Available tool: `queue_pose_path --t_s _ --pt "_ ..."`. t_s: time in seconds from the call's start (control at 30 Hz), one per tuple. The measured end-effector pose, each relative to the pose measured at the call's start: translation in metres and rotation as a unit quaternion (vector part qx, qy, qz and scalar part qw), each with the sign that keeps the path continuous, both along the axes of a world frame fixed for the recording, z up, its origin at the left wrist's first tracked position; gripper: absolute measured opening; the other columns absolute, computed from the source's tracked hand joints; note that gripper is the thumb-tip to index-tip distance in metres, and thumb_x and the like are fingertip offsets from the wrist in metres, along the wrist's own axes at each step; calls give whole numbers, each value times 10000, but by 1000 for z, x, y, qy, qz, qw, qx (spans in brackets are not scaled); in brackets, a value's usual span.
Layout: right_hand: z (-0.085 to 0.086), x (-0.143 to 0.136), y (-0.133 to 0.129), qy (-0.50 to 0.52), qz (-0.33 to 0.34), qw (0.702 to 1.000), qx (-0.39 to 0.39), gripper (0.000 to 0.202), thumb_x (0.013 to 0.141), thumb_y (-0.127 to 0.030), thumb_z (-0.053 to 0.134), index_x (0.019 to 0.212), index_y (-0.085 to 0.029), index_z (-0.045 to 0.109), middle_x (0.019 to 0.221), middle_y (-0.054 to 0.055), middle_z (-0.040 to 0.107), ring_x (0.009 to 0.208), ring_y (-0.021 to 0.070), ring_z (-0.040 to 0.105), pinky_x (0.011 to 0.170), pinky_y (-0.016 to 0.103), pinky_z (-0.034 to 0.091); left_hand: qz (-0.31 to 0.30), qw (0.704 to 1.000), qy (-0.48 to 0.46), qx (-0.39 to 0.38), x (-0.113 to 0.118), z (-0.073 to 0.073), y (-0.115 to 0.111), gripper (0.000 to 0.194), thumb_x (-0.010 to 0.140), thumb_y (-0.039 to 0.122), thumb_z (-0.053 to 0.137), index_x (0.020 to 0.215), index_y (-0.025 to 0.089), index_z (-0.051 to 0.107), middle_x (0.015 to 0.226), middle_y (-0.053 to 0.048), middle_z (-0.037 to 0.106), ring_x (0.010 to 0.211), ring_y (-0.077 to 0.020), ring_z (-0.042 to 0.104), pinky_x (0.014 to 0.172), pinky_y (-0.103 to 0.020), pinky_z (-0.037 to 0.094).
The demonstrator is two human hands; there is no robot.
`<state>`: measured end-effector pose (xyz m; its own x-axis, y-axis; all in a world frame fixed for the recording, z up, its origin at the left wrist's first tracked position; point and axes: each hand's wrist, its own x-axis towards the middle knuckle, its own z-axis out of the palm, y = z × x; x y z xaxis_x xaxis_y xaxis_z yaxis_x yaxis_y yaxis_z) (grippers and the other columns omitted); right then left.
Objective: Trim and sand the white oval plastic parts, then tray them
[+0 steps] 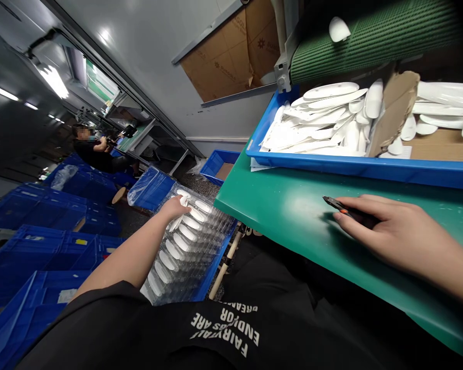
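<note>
Stretched out to the left, my left hand (pixel 174 209) pinches a white oval plastic piece (pixel 184 200) at the upper end of a clear plastic tray (pixel 214 246). More white oval pieces (pixel 181 241) lie in slanted rows in that tray. Over the green tabletop (pixel 285 195), my right hand (pixel 393 226) is wrapped around small nippers (pixel 334 203) with dark jaws and an orange spot; most of the handle is hidden in the palm. A blue bin (pixel 312 160) on the table holds a heap of white pieces (pixel 327 118), split by a torn cardboard divider (pixel 395 110).
A green conveyor belt (pixel 374 43) carries a single white piece (pixel 338 30) behind the bin. Several blue crates (pixel 54 246) stand at left, and another blue crate (pixel 219 167) sits beyond the table corner. Farther back, a person (pixel 96 149) sits at another bench.
</note>
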<state>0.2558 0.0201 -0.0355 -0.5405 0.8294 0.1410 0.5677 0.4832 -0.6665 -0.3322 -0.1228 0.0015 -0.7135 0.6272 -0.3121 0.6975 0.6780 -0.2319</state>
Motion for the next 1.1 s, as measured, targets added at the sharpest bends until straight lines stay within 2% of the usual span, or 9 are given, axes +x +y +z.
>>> queue_pose_path --t_s 0.33,0.6,0.7,0.93,1.1 --pt "-2 1 1 -6 -6 1000 -2 509 914 -661 536 1209 -352 812 1186 -25 777 1048 268 748 741 333 583 -58 997 49 -32 10 10 0 432 1001 430 686 1357 191 634 1294 -112 682 1124 -260 690 964 -474 590" --pt "-3 0 2 -12 -4 1000 -14 508 922 -669 530 1220 -363 804 1189 -36 771 1022 244 747 731 322 575 -82 994 62 -50 14 25 4 447 1004 434 677 1372 188 621 1291 -112 676 1124 -265 683 963 -477 584" --pt "-5 0 3 -13 -4 1000 -10 520 925 -671 523 1237 -359 799 1197 -29 769 1028 246 744 717 322 571 -90 993 52 -63 13 22 4 454 1000 434 683 1379 193 617 1304 -114 671 1125 -264 682 960 -475 587" --pt "-4 -1 2 -18 0 1000 -16 510 924 -657 538 1231 -347 803 1204 -24 769 1065 256 735 742 324 573 -77 994 47 -69 14 2 1 458 1005 419 683 1394 190 610 1335 -121 660 1143 -269 681 968 -487 592" --pt "-4 -1 2 -9 -2 1000 -10 511 923 -652 545 1214 -331 815 1178 -5 776 1044 262 742 724 318 573 -61 996 37 -60 9 1 2 450 1005 422 682 1387 193 617 1330 -118 666 1143 -267 683 970 -482 589"
